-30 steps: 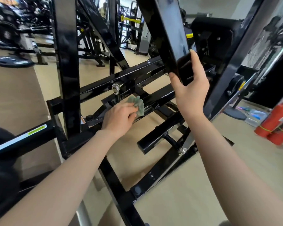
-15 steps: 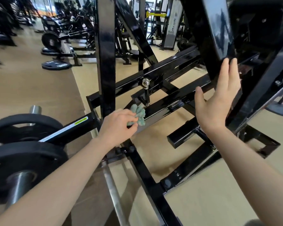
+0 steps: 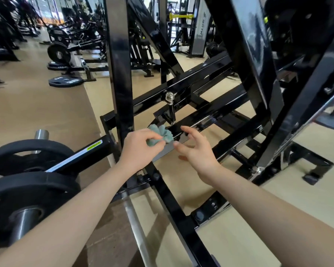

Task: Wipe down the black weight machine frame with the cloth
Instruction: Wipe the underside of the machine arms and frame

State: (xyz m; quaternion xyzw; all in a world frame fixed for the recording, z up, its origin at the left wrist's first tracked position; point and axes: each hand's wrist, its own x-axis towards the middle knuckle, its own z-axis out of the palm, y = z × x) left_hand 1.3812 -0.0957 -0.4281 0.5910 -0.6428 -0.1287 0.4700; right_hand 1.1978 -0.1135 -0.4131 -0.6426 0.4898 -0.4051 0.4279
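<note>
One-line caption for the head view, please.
Left hand holds cloth at black frame; open right hand reaches for it.

Two bare forearms are showing, one entering from the near left corner and one from the near right. Nothing is being worn on either: no sleeve is reaching into view, and the wrists are carrying no watch, band or bracelet. The left hand [image 3: 141, 149] and the right hand [image 3: 198, 151] are both ungloved and ringless, with fingers [image 3: 189, 131] slim and nails looking short and unpainted.
</note>
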